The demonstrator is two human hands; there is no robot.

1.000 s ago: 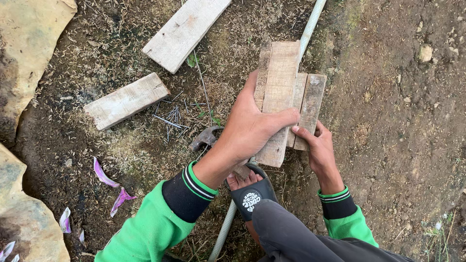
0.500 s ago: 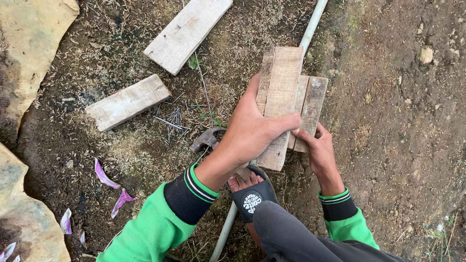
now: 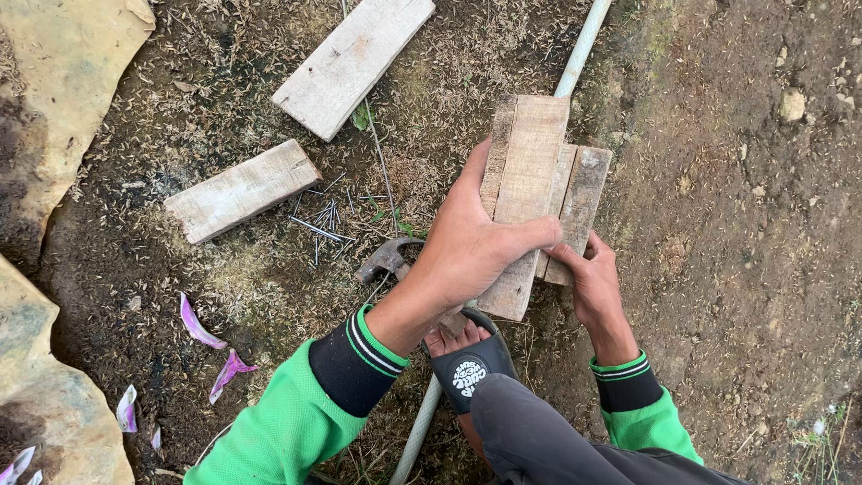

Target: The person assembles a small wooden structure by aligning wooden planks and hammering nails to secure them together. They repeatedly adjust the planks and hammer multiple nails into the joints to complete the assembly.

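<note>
Over dirt, both hands (image 3: 467,247) around planks (image 3: 534,193).

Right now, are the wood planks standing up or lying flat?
Lying flat: the planks are stacked on the ground, left hand pressing on top, right hand at their edge.

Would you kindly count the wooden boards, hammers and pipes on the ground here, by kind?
Loose boards: 2, one and another
Boards held in the stack: at least 3
Hammer: 1
Pipe: 1
Total: at least 7
</note>
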